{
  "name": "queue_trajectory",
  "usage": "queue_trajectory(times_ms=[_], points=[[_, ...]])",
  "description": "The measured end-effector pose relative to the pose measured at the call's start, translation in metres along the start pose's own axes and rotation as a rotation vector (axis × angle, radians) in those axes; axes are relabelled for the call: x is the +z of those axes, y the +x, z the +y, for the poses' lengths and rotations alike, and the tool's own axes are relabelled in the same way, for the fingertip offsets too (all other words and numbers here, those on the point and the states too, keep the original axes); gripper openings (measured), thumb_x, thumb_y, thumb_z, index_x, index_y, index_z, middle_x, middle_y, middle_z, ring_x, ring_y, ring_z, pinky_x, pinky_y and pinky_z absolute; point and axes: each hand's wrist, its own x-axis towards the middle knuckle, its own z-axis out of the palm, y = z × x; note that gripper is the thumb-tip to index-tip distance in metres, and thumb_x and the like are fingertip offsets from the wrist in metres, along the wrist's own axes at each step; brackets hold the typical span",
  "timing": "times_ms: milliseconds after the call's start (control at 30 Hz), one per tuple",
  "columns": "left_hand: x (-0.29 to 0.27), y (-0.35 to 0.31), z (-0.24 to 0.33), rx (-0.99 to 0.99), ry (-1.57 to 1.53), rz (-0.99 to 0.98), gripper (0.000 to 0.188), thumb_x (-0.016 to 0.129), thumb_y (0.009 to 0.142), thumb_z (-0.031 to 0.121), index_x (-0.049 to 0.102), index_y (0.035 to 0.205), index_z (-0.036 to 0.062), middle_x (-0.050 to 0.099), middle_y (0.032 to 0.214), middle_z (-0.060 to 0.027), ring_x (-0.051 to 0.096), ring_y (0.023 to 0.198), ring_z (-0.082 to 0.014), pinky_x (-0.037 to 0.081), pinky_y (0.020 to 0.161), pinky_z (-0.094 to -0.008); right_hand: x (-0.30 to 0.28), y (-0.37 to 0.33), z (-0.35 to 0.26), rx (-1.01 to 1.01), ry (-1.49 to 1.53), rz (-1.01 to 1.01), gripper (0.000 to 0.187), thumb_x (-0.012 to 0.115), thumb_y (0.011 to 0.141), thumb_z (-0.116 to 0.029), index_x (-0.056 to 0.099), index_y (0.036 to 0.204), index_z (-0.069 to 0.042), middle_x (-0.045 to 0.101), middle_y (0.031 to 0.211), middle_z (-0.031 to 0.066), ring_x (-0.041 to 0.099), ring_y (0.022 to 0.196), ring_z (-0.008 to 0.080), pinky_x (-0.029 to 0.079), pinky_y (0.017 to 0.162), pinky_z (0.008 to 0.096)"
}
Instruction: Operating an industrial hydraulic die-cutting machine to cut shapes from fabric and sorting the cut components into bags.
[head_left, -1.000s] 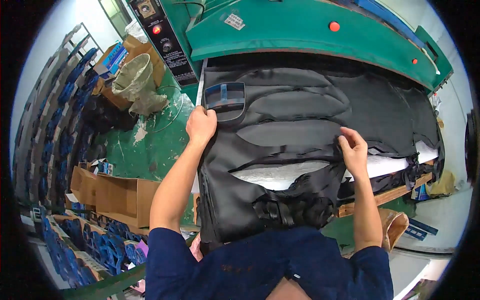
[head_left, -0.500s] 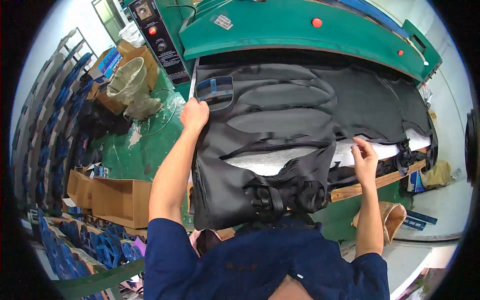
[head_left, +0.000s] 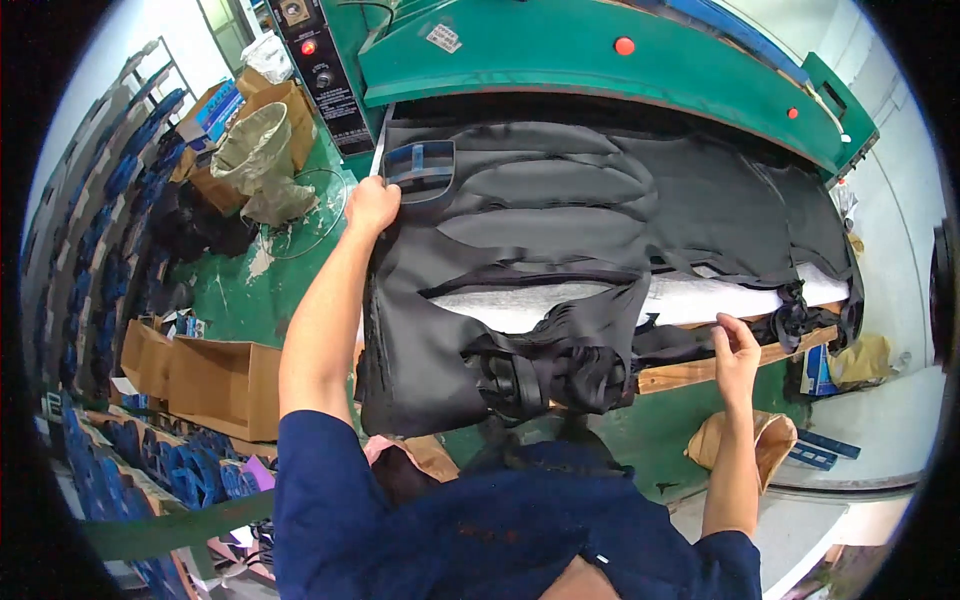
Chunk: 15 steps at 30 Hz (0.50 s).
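Note:
My left hand (head_left: 372, 205) is closed on the near-left edge of a dark blue, rounded-rectangular cutting die (head_left: 420, 174) with a crossbar. The die lies at the left of a black sheet material (head_left: 540, 185), which has several long curved cuts in it. My right hand (head_left: 737, 357) is at the front right, above the wooden edge (head_left: 690, 374) and close to black scraps (head_left: 670, 340). Its fingers are bent and slightly apart, and nothing shows between them. A white board (head_left: 510, 305) shows through a gap in the sheet. Bunched black strips (head_left: 545, 380) hang over the front edge.
A green press beam (head_left: 560, 60) spans the back, with a control panel (head_left: 325, 80) at its left. Racks of blue dies (head_left: 120, 190) stand far left. Cardboard boxes (head_left: 222, 385) and a sack (head_left: 255, 150) are on the green floor; another sack (head_left: 745, 445) stands at right.
The whole view has shifted slightly. My right hand has moved down and toward the front edge, away from the sheet. My left hand still holds the die at the same place.

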Motion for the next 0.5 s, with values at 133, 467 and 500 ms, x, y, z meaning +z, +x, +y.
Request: queue_trajectory(times_ms=[133, 467, 500], points=[[-0.005, -0.004, 0.005, -0.052, -0.036, -0.088, 0.047, 0.053, 0.085, 0.043, 0.068, 0.102, 0.0018, 0.065, 0.107, -0.0253, 0.062, 0.103, -0.0402, 0.047, 0.092, -0.0467, -0.029, 0.002, 0.024, 0.022, -0.030, 0.013, 0.019, 0.062, 0.090, -0.005, 0.064, 0.108, 0.001, 0.064, 0.095, 0.0008, 0.055, 0.082, 0.0072, 0.046, 0.076, 0.0224], [0.003, -0.159, 0.071, 0.279, -0.167, 0.443, 0.037, 0.057, 0.088, 0.026, 0.062, 0.110, -0.0030, 0.064, 0.106, -0.0223, 0.060, 0.102, -0.0377, 0.046, 0.092, -0.0430, -0.114, 0.014, 0.132, -0.160, -0.275, 0.080, 0.015, 0.058, 0.088, 0.000, 0.064, 0.101, 0.003, 0.065, 0.101, 0.0146, 0.062, 0.098, 0.0263, 0.048, 0.088, 0.0346], [0.017, -0.194, 0.102, 0.410, -0.189, 0.500, 0.028, 0.060, 0.086, 0.018, 0.062, 0.106, -0.0020, 0.064, 0.105, -0.0206, 0.060, 0.100, -0.0369, 0.047, 0.090, -0.0427, -0.123, 0.014, 0.145, -0.197, -0.314, 0.091, 0.015, 0.059, 0.087, 0.001, 0.065, 0.100, 0.002, 0.066, 0.100, 0.0149, 0.062, 0.097, 0.0274, 0.048, 0.087, 0.0350]])
